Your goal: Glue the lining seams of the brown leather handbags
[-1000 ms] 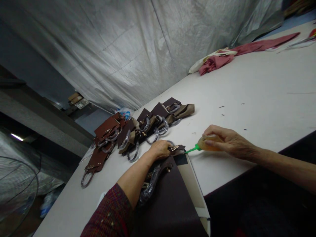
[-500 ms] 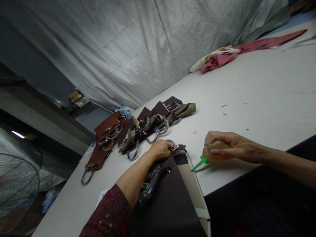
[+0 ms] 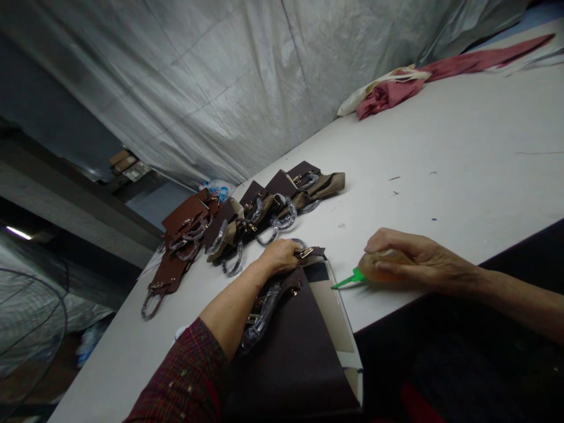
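Note:
A dark brown handbag (image 3: 286, 346) lies in front of me at the table's near edge, its cream inner side (image 3: 331, 314) turned to the right. My left hand (image 3: 282, 256) is closed on the far end of the bag, beside a strap with a gold buckle (image 3: 307, 252); its fingertips are partly hidden. One plastic-wrapped handle (image 3: 264, 320) rests across the bag. In my right hand (image 3: 400, 258) is a squeeze bottle (image 3: 382, 265) of amber liquid, tilted downward. Its green nozzle (image 3: 350, 278) has its tip at the bag's cream edge.
Several dark brown bags (image 3: 264, 205) with wrapped handles lie farther back on the white table (image 3: 440, 153). Reddish-brown bags (image 3: 185, 220) sit to their left. Pink cloth (image 3: 390, 97) lies by the grey plastic sheeting (image 3: 247, 76). The table's edge runs along the right.
The whole view has shifted slightly up and left. The nozzle lies a little flatter, its tip still at the bag's edge. My left hand keeps its place on the bag.

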A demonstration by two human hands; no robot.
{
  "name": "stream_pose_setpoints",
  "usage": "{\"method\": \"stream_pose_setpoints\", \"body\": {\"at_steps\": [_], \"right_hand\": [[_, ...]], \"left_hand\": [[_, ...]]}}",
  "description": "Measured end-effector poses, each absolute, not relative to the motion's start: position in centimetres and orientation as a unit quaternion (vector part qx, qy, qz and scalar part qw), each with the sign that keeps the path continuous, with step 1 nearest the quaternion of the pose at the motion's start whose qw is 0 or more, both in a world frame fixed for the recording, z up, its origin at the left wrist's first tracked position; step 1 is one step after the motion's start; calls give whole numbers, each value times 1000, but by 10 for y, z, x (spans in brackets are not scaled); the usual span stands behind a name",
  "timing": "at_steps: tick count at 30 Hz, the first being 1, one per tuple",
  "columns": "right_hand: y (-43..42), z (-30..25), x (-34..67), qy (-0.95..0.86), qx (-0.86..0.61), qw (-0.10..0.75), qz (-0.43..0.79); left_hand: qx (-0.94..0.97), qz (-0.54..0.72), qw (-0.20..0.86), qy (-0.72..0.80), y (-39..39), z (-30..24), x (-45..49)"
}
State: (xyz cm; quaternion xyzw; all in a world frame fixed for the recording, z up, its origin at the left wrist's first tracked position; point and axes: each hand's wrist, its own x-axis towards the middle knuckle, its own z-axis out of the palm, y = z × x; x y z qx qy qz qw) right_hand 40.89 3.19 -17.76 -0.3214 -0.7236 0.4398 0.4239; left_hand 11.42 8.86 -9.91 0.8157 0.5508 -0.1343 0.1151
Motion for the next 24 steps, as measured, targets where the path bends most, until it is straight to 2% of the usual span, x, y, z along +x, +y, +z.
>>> {"method": "stream_pose_setpoints", "body": {"at_steps": [3,7,11,17,21,24], "right_hand": [[23,-179,409,-730,-296,381,484],[8,-180,410,-720,-312,417,459],[0,-182,413,-730,-289,372,496],[8,-185,412,-734,-302,444,416],[1,-184,417,-751,-271,386,463],[-10,-185,420,-751,-270,389,460]], "left_hand": [[815,-134,115,552,88,-100,114],[811,-129,115,558,86,-100,114],[815,-122,119,554,85,-99,113],[818,-122,115,550,86,-101,112],[822,-114,118,545,87,-104,110],[820,-111,120,548,87,-105,109]]}}
